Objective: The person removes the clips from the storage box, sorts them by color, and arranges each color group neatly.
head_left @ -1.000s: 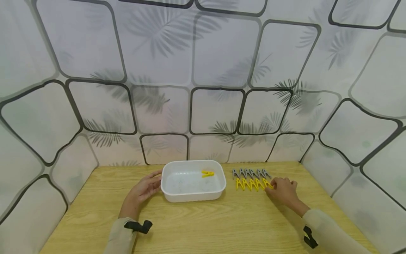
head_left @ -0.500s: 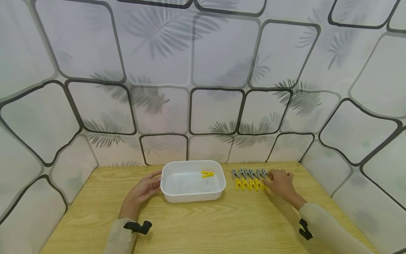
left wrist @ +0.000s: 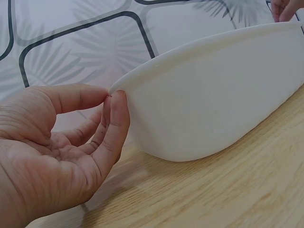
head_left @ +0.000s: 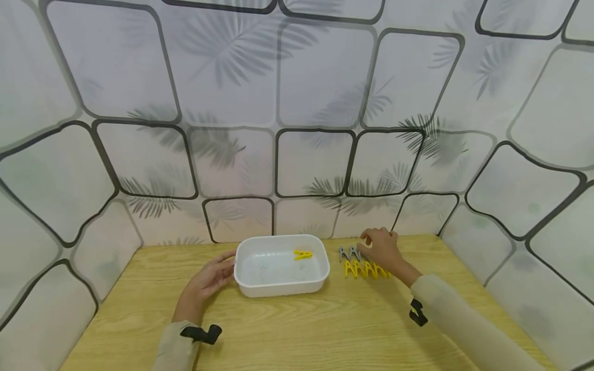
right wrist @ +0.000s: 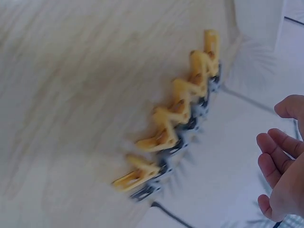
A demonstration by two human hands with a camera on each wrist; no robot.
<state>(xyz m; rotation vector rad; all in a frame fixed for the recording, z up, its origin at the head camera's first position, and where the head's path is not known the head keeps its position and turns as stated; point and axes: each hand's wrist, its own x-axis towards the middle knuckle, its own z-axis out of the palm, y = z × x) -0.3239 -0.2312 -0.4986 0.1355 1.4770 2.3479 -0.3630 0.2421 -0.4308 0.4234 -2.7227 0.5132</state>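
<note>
My left hand (head_left: 210, 278) holds the left end of a white plastic basin (head_left: 280, 290); the left wrist view shows thumb and fingertips together at its rim. Inside that basin lies one yellow clothespin (head_left: 303, 254). To the right, several yellow clothespins (head_left: 356, 269) stand in a row in front of a row of grey clothespins (head_left: 344, 253). Above the grey row is my right hand (head_left: 382, 248), hiding part of it. In the right wrist view this hand (right wrist: 285, 161) has its thumb and fingers apart, loosely bent, with nothing between them.
Everything stands on a light wooden table (head_left: 287, 335). Behind it and on both sides hang patterned white panels (head_left: 315, 159). A black strap (head_left: 201, 333) sits on the left sleeve and another black strap (head_left: 418, 312) on the right one.
My right hand has moved left and back, from the right end of the yellow row to over the grey row. The left hand and the basin stay in place.
</note>
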